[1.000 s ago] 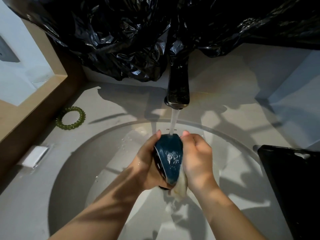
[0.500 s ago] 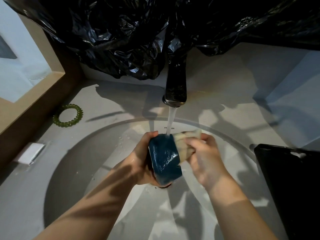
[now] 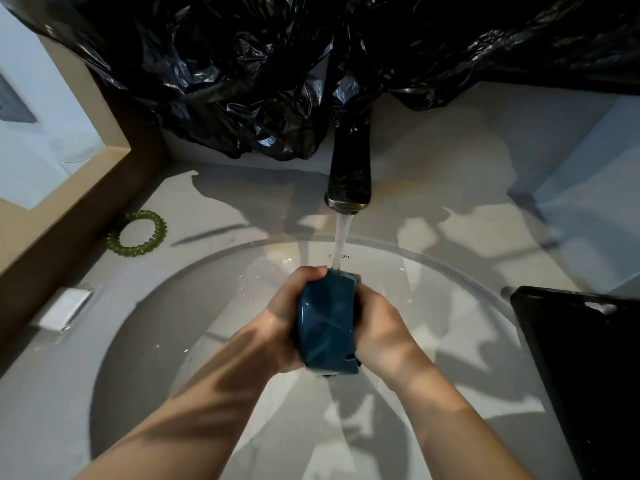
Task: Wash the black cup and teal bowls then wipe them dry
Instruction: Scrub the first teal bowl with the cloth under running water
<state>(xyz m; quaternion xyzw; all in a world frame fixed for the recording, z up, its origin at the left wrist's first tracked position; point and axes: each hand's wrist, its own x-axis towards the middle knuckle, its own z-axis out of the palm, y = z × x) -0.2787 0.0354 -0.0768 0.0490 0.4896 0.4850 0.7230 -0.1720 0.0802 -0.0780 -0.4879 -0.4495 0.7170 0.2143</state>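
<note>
- The left hand (image 3: 284,322) clasps the teal bowl (image 3: 327,327), tipped on edge over the sink (image 3: 145,341), fingers curled over its top rim.
- Wet, glazed, hard: slippery and chippable, best held by rim and base.
- The right hand (image 3: 381,330) presses its open side; fingers hidden, hold unknowable.
- The dark bit beneath may be the drain.
- Water (image 3: 341,240) from the tap (image 3: 349,174) strikes the rim.
</note>
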